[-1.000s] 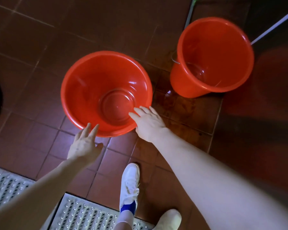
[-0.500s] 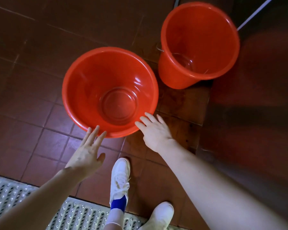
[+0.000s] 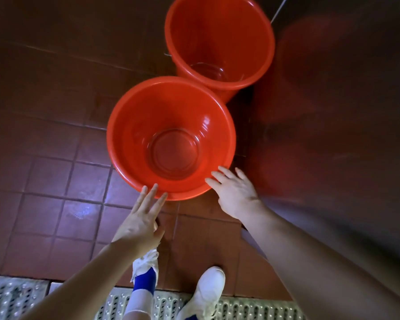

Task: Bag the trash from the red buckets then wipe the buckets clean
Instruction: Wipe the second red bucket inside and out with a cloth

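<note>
A wide red bucket stands on the brown tiled floor, and nothing lies inside it. A taller red bucket stands just behind it, right against a dark wall; its inside also looks bare. My left hand reaches to the near rim of the wide bucket, fingers straight and apart, tips at the rim. My right hand is at the rim's near right side, fingers spread, holding nothing.
A dark wall rises at the right, close to both buckets. A metal drain grate runs along the bottom edge under my white shoes. A thin pale pole leans at the top right.
The wide bucket has slid toward the taller one and now sits right in front of it by the wall. Both hands followed its near rim, and the view shifted.
</note>
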### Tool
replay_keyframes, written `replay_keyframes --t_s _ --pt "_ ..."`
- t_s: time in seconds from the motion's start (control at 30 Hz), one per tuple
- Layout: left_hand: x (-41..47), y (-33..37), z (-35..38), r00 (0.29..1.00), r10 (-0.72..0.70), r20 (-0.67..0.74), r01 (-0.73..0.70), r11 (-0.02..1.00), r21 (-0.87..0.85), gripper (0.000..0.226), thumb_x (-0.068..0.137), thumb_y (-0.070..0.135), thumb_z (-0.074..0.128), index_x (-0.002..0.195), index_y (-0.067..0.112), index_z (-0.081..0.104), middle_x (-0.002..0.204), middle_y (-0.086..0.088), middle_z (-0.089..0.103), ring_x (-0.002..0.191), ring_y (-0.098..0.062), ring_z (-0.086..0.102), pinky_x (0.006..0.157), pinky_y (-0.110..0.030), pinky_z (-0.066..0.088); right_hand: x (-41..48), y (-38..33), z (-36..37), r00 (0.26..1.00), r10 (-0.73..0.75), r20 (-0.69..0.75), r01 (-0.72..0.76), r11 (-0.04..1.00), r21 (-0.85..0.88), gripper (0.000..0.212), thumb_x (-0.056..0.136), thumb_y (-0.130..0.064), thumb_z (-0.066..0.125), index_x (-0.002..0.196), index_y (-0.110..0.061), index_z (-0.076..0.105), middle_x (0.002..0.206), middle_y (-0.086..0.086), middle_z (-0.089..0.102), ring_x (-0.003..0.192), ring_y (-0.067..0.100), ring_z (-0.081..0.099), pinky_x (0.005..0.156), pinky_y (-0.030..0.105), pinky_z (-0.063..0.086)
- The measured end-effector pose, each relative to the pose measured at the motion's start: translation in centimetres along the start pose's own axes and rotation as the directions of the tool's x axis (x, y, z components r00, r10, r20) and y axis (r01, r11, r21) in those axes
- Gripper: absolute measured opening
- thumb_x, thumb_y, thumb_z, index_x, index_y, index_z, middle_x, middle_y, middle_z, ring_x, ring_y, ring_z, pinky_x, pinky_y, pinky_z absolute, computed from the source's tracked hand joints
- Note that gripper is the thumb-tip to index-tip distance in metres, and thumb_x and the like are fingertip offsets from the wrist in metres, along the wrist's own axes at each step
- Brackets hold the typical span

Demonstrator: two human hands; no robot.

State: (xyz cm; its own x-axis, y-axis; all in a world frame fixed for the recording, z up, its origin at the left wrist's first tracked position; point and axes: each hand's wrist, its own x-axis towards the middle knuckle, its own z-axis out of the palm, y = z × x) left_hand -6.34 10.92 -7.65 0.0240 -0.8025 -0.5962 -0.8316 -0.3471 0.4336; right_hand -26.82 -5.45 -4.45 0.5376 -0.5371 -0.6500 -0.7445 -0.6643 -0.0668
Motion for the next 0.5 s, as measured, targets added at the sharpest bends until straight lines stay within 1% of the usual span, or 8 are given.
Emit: replay_keyframes --t_s 0.07,0.17,0.3,0.4,0.5 --pt "0.0 1.1 0.9 0.999 0.018 0.03 -0.019 0.999 0.033 0.084 0.095 0.031 0.052 0.154 0.034 -0.008 0.152 0.013 -0.038 0.141 -0.013 -0.034 0.121 -0.031 0.007 -0.7 0.9 0.5 0.999 0.041 0.024 -0.042 0.999 0.014 0.065 0.093 -0.015 0.049 0.151 -0.032 0.025 0.16 -0.006 0.02 0.15 0.015 0.004 0.121 0.046 0.008" --pt "-0.2 2.4 2.4 0.994 0.088 0.06 -0.093 0.992 0.084 0.084 0.095 0.035 0.05 0.152 0.035 -0.011 0.15 0.012 -0.042 0.14 -0.014 -0.036 0.12 -0.03 0.005 -2.1 2.2 1.3 0.993 0.102 0.06 -0.104 0.994 0.019 0.063 0.093 -0.014 0.048 0.149 -0.032 0.027 0.16 -0.007 0.02 0.15 0.014 0.003 0.121 0.047 0.006" --pt "0.1 3.7 4.1 0.984 0.159 0.084 -0.169 0.976 0.14 0.085 0.092 0.04 0.048 0.152 0.036 -0.012 0.15 0.014 -0.043 0.139 -0.011 -0.038 0.119 -0.032 0.012 -3.6 3.6 2.0 0.978 0.181 0.1 -0.18 0.984 -0.018 0.061 0.094 -0.019 0.048 0.15 -0.031 0.027 0.16 -0.006 0.019 0.15 0.016 0.002 0.12 0.051 -0.002" --pt "0.2 4.6 4.5 0.986 0.131 0.099 -0.144 0.979 0.142 0.086 0.09 0.045 0.05 0.153 0.039 -0.009 0.15 0.017 -0.042 0.139 -0.008 -0.037 0.118 -0.033 0.015 -4.0 3.5 1.8 0.966 0.216 0.139 -0.211 0.976 -0.052 0.063 0.094 -0.02 0.048 0.151 -0.03 0.024 0.161 -0.004 0.015 0.15 0.019 0.0 0.119 0.053 -0.007" --pt "0.3 4.9 3.9 0.985 0.126 0.12 -0.142 0.981 0.131 0.085 0.09 0.046 0.052 0.155 0.038 -0.002 0.153 0.015 -0.037 0.14 -0.009 -0.034 0.118 -0.033 0.013 -3.7 2.8 1.1 0.949 0.256 0.182 -0.25 0.967 -0.059 0.065 0.092 -0.017 0.044 0.152 -0.03 0.022 0.162 -0.003 0.012 0.151 0.02 -0.002 0.118 0.055 -0.009"
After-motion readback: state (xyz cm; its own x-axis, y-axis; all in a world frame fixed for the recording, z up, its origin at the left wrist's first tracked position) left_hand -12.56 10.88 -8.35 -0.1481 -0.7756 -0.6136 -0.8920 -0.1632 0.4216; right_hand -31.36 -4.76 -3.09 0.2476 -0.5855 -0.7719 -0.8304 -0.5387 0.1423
